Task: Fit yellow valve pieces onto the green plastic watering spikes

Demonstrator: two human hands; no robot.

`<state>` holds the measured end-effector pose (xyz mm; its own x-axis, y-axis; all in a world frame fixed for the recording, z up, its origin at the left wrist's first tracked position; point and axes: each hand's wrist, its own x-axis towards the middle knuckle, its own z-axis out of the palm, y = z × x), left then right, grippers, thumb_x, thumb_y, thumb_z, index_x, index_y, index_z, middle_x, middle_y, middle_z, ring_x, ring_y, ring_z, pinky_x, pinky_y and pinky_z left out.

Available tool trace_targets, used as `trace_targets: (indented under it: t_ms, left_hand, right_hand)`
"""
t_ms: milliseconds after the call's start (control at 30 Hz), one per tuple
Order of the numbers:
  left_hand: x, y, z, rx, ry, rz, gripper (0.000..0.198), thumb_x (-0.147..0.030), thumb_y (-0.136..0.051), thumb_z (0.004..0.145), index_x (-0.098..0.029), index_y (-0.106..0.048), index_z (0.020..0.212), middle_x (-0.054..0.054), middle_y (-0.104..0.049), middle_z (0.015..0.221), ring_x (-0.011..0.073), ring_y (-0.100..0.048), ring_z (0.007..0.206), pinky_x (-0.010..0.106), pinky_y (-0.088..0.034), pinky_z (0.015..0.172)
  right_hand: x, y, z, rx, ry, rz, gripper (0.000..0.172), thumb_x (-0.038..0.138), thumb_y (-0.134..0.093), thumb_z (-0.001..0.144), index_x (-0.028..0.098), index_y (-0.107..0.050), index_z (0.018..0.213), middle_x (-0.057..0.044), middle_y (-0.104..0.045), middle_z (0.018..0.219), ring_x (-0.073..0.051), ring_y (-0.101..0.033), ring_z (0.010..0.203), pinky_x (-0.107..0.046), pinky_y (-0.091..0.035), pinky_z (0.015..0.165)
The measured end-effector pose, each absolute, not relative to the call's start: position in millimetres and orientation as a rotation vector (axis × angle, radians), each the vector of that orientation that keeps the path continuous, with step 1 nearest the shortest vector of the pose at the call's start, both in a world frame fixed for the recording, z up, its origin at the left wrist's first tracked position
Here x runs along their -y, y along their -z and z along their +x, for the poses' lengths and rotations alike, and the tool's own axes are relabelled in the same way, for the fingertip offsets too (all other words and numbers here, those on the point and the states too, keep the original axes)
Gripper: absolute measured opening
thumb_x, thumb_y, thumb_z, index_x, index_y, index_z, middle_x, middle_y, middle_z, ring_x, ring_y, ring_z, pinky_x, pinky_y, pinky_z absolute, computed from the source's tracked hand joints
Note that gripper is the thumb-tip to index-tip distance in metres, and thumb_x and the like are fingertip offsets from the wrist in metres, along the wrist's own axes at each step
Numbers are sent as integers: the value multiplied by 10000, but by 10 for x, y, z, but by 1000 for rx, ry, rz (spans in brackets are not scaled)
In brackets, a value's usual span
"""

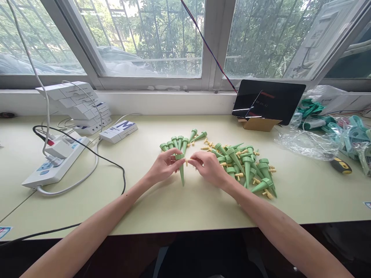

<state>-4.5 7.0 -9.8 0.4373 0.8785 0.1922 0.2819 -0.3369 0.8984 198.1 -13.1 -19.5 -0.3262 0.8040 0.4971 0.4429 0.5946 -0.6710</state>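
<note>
My left hand (164,165) pinches the wide top of a green plastic spike (181,172) that points down toward me. My right hand (208,166) is closed on a small yellow valve piece (189,161) held right at the side of the spike's top. Just behind my left hand a short row of green spikes (177,143) lies together. To the right of my right hand lies a loose heap of green spikes (249,168) mixed with several small yellow valve pieces (209,146).
A white power strip (55,162) with plugs and cables lies at the left, next to stacked white boxes (78,104). A dark tablet (268,101) leans on a cardboard box at the back right. Clear plastic bags (310,143), teal parts and a yellow-black tool handle (341,166) sit far right.
</note>
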Motion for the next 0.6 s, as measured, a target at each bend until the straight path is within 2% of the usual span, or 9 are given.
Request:
trace_targets:
  t_ms: [300, 600]
  left_hand:
    - [-58, 106, -71, -946, -864, 1862, 309, -390, -693, 850, -192, -555, 1042, -46, -568, 608, 127, -580, 573, 260, -505, 574]
    - [-59, 147, -77, -922, -807, 1845, 380, -373, -728, 828, -220, -498, 1089, -75, -549, 591, 98, -563, 484, 200, -463, 469]
  right_hand:
    - [126, 211, 1989, 1990, -581, -1047, 371, 285, -494, 1000, 198, -445, 643, 14, -546, 606, -121, -459, 574, -255, -346, 596]
    - [122, 222, 1989, 1986, -587, -1077, 390, 337, -429, 1025, 190, -492, 669, 11, -527, 604, -121, -452, 571, -257, -333, 588]
